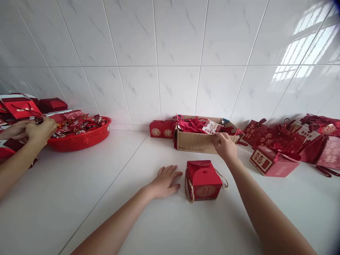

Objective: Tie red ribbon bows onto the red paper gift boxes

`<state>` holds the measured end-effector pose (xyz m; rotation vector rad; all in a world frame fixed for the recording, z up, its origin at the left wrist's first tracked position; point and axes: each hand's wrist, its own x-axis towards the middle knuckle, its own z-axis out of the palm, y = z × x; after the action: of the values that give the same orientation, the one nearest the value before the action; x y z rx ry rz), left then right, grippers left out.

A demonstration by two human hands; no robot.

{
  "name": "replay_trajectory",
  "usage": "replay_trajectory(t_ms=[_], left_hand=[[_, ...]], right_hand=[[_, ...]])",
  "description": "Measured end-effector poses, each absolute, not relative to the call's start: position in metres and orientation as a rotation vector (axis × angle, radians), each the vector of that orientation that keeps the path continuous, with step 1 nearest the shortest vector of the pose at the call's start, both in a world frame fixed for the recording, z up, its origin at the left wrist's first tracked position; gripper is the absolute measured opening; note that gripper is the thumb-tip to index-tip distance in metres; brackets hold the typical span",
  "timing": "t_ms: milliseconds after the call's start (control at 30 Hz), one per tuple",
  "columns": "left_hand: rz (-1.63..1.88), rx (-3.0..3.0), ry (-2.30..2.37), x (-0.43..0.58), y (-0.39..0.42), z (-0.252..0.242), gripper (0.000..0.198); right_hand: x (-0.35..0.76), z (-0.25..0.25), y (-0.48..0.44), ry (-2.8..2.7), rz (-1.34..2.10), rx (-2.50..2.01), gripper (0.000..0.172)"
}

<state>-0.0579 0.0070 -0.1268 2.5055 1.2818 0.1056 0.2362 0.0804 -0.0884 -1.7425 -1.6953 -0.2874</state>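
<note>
My left hand (166, 180) lies flat on the white floor with its fingers spread, just left of a small red gift box (204, 180) with rope handles. It holds nothing. My right hand (224, 144) reaches forward to the front rim of an open cardboard box (195, 141) full of red ribbons and packets. Its fingers curl at the rim, and what they hold, if anything, is hidden.
Another person's hands (32, 130) work at the far left beside a red basin (79, 140) of wrapped sweets and stacked red boxes (21, 108). Two small red boxes (160, 129) stand by the tiled wall. Several red boxes and bags (281, 152) lie at the right.
</note>
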Motion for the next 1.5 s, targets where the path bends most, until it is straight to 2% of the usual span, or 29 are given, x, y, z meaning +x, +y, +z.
replay_trajectory(t_ms=[133, 233, 367, 500, 600, 700, 833, 900, 967, 1033, 1167, 1233, 1267, 1367, 1433, 1500], left_hand=[[0.147, 2.502, 1.275, -0.058, 0.008, -0.130, 0.050], [0.314, 2.482, 1.268, -0.060, 0.012, -0.135, 0.044], [0.799, 2.323, 1.267, -0.060, 0.023, -0.130, 0.034], [1.285, 2.296, 1.324, -0.042, 0.032, -0.098, 0.021], [1.513, 2.286, 1.291, -0.017, 0.041, -0.069, 0.028], [1.422, 2.442, 1.325, 0.009, 0.056, -0.047, 0.031], [0.988, 2.692, 1.438, 0.034, 0.083, -0.029, 0.048], [0.824, 2.698, 1.449, 0.039, 0.095, -0.025, 0.041], [0.816, 2.649, 1.463, 0.040, 0.104, -0.021, 0.025], [0.937, 2.585, 1.490, 0.037, 0.108, -0.017, 0.018], [1.416, 2.287, 1.461, 0.023, 0.097, 0.002, 0.024], [1.816, 1.785, 1.088, 0.012, 0.084, 0.016, 0.018], [1.896, 1.590, 0.910, 0.005, 0.076, 0.024, 0.015], [1.960, 1.289, 0.666, -0.030, 0.057, 0.045, 0.013], [1.980, 1.260, 0.664, -0.064, 0.054, 0.053, 0.008], [2.030, 1.274, 0.807, -0.104, 0.060, 0.057, 0.014]], right_hand=[[0.235, -0.077, 0.065, -1.655, -0.249, -1.848, 0.032], [0.237, -0.059, 0.054, -1.768, -0.075, -1.986, 0.022], [0.238, -0.048, 0.045, -1.809, 0.022, -2.075, 0.014], [0.236, -0.047, 0.044, -1.823, 0.027, -2.090, 0.015], [0.235, -0.045, 0.045, -1.817, 0.043, -2.097, 0.014], [0.233, -0.043, 0.045, -1.830, 0.072, -2.101, 0.012], [0.229, -0.045, 0.044, -1.843, 0.112, -2.107, 0.017], [0.227, -0.046, 0.044, -1.841, 0.120, -2.107, 0.018], [0.227, -0.045, 0.044, -1.840, 0.125, -2.103, 0.018], [0.227, -0.044, 0.045, -1.839, 0.123, -2.098, 0.019], [0.229, -0.043, 0.044, -1.833, 0.094, -2.086, 0.022], [0.229, -0.044, 0.044, -1.828, 0.082, -2.085, 0.023], [0.228, -0.044, 0.044, -1.826, 0.079, -2.086, 0.023], [0.228, -0.046, 0.044, -1.827, 0.079, -2.087, 0.022], [0.228, -0.046, 0.044, -1.833, 0.087, -2.087, 0.021], [0.228, -0.045, 0.043, -1.836, 0.100, -2.090, 0.020]])
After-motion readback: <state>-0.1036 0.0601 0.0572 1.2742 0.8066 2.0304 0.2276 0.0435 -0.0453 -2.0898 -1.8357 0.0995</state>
